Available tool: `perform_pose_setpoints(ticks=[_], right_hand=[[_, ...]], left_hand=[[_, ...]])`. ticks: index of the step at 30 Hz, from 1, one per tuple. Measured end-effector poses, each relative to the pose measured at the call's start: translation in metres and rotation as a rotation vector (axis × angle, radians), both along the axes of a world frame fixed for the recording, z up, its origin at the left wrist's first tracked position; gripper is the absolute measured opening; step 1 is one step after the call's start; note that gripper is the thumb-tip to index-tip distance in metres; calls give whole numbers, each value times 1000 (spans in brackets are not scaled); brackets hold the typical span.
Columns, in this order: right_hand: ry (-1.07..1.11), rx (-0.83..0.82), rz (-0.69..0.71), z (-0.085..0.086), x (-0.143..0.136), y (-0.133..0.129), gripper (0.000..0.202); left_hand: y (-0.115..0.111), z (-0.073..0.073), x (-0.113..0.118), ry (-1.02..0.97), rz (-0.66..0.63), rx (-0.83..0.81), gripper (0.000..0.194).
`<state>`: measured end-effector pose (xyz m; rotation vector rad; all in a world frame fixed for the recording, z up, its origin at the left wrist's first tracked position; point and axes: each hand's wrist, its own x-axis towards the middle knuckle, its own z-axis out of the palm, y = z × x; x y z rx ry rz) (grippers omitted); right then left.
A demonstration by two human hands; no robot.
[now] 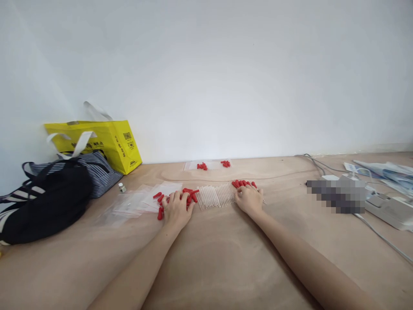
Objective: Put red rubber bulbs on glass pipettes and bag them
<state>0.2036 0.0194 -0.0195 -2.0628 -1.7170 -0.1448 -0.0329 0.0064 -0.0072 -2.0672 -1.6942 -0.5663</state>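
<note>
My left hand [177,209] lies over a loose pile of red rubber bulbs [160,213], its fingers bent and spread among them. A row of thin clear tubes [214,196] lies side by side between my two hands. At the right end of that row is my right hand [250,199], fingers curled down with their tips mostly hidden. Several red bulbs in a line [243,184] show just beyond its knuckles, and a thin tube end sticks out on its right. What the right fingers hold is too small to make out.
Clear plastic bags [129,204] lie fanned out at left, by a small bottle [121,187]. A filled bag [213,165] rests near the wall. A yellow bag [124,146] and a black bag [54,206] stand far left. A power strip [387,211] with cables sits right.
</note>
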Motion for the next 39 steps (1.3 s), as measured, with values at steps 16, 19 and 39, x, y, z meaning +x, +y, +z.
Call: perform_pose_setpoints(ticks=[16, 19, 39], right_hand=[[49, -69, -46, -1, -16, 21, 21], [68, -33, -25, -1, -17, 19, 21], [205, 72, 786, -15, 0, -55, 33]], left_hand=[[-16, 14, -5, 146, 43, -69, 29], [-19, 16, -5, 130, 33, -76, 26], [-27, -9, 24, -257, -475, -265, 19]])
